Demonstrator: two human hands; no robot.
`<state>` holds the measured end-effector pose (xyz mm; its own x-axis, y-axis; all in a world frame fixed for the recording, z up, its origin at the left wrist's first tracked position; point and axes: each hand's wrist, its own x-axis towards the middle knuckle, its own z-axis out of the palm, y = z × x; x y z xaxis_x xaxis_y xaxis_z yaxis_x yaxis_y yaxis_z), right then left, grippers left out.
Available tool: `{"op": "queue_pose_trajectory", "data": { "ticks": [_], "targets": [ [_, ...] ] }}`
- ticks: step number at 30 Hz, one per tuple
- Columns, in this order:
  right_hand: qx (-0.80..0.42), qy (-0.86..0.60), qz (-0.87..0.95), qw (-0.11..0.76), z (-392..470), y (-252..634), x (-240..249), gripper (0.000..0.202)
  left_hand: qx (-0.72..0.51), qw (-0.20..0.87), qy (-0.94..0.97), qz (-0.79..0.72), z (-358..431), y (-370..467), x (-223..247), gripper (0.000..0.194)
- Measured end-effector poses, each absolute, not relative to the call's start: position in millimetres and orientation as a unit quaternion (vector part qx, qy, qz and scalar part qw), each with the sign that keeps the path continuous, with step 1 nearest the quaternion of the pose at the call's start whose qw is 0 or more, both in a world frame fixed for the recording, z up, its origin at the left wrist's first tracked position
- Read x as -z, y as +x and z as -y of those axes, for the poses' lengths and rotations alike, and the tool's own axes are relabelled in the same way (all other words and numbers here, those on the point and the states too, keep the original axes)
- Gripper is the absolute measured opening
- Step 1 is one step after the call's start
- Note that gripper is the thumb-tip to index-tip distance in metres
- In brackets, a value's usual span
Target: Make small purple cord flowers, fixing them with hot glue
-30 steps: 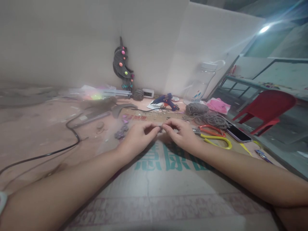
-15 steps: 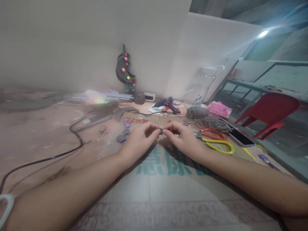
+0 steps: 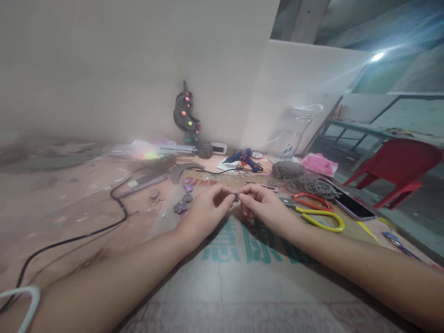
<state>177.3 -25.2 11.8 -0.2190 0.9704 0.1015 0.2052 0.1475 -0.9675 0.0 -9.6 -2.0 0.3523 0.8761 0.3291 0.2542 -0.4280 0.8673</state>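
My left hand (image 3: 210, 210) and my right hand (image 3: 265, 207) meet above the printed cardboard sheet (image 3: 249, 282). Thumb and forefinger of each pinch a small dark grey piece (image 3: 237, 197) between them, mostly hidden by the fingertips. Left of my left hand lie small grey-purple flower-like pieces (image 3: 180, 207). Scissors (image 3: 321, 218) with one yellow and one red handle rest beside my right hand. Grey yarn (image 3: 287, 169) lies behind them.
At the back are a blue glue gun (image 3: 244, 158), a clear jug (image 3: 289, 134) and a grey crescent decoration (image 3: 183, 112). A phone (image 3: 354, 203) lies on the right. A black cable (image 3: 76, 238) crosses the left side. Beyond stands a red chair (image 3: 398, 164).
The view has shifted, so the scene sits slightly lower and farther right. Both hands still pinch the small piece; the lower fingers of my right hand now show beneath it.
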Motion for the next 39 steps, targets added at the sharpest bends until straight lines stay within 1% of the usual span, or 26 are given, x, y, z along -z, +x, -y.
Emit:
{"op": "queue_pose_trajectory", "data": {
  "ticks": [7,10,17,23,25,31,39],
  "targets": [
    [-0.519,-0.448,0.587,0.43,25.6,176.9,-9.4,0.033,-0.422,0.367,0.737,-0.38,9.0,0.8,4.0,0.018],
    [-0.526,-0.454,0.58,0.426,26.0,175.7,-9.7,0.032,-0.422,0.36,0.74,-0.381,9.5,1.3,2.9,0.016],
    [-0.48,-0.47,0.602,0.432,29.8,172.9,-13.2,0.032,-0.414,0.374,0.738,-0.379,11.1,0.8,0.0,0.016],
    [-0.416,-0.473,0.645,0.433,30.0,172.7,-15.0,0.03,-0.417,0.389,0.732,-0.373,11.5,0.6,0.3,0.026],
    [-0.403,-0.475,0.653,0.43,30.6,172.5,-14.8,0.029,-0.416,0.383,0.735,-0.374,12.0,0.9,-0.9,0.025],
    [-0.399,-0.476,0.662,0.419,31.9,173.5,-12.2,0.026,-0.412,0.37,0.738,-0.384,12.1,-0.4,-3.4,0.019],
    [-0.401,-0.456,0.668,0.43,32.7,175.4,-15.4,0.031,-0.416,0.37,0.741,-0.377,12.5,-0.5,-2.3,0.018]
  ]
}}
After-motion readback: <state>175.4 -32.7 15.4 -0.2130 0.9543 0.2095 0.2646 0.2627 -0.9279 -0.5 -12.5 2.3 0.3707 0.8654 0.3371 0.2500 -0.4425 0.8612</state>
